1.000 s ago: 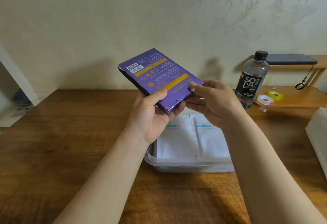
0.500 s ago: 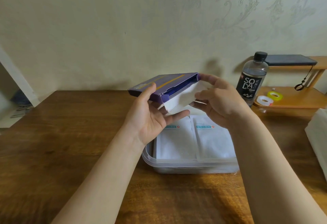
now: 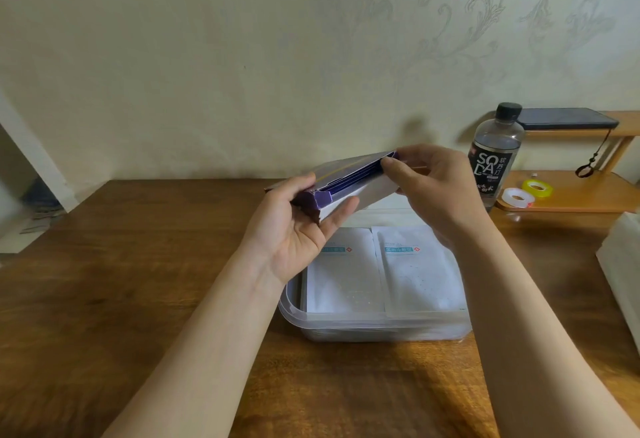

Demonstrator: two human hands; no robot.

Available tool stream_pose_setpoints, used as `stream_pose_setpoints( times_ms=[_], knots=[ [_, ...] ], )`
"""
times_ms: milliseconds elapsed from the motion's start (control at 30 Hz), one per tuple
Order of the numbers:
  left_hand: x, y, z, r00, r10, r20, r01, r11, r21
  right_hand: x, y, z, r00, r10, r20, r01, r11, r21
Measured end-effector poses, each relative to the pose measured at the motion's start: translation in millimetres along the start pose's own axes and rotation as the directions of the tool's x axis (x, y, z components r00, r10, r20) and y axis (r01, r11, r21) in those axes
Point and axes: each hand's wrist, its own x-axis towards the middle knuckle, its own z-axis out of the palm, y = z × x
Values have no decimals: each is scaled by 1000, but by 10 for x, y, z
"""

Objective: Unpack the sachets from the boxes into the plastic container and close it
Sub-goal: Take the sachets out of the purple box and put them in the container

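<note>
Aloft, box (image 3: 349, 169) between left hand (image 3: 298, 226), right hand (image 3: 436, 188).

Home — patterned wallpaper (image 3: 485, 22), wooden table (image 3: 121, 282).

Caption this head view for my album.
Left hand and right hand hold an open purple box above the plastic container.

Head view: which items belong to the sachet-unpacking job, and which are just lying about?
Job: purple box, held by left hand, right hand gripping its open end; plastic container; white sachets inside it.
Lying about: soda bottle; tape rolls; dark phone; wooden shelf.
</note>
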Motion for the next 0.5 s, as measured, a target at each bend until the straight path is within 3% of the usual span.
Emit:
stream_pose_setpoints(
  times_ms=[300, 500],
  knots=[
    [-120, 22, 89, 1000, 12, -4, -12, 1000, -8, -3, -47, -13, 991, 49, -122, -25, 982, 189],
    [-129, 34, 97, 1000, -6, 17, 6, 1000, -8, 3, -40, 51, 996, 7, -91, 0, 997, 81]
  ],
)
